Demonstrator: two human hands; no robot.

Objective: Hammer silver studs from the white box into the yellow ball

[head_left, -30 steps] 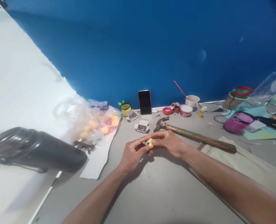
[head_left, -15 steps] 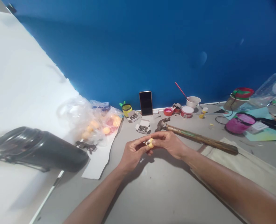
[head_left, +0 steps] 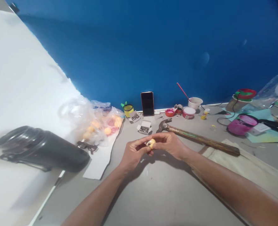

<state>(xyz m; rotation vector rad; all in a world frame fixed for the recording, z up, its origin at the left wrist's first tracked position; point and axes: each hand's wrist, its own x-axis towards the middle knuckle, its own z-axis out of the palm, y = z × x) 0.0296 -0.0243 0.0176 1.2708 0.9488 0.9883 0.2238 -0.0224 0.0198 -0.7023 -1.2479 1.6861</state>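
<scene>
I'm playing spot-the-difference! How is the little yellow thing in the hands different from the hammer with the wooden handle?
The small yellow thing is held between the left hand and right hand; the brown wooden-handled hammer lies beyond them. The yellow thing is much smaller than the hammer. The yellow thing looks rounded, while the hammer is long and straight-handled.

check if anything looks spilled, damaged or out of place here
Small yellow scraps lie loose on the desk near the yellow tube, like stray litter. The small yellow object held between left hand and right hand looks patchy; too small to tell if damaged. Nothing looks clearly spilled.
</scene>
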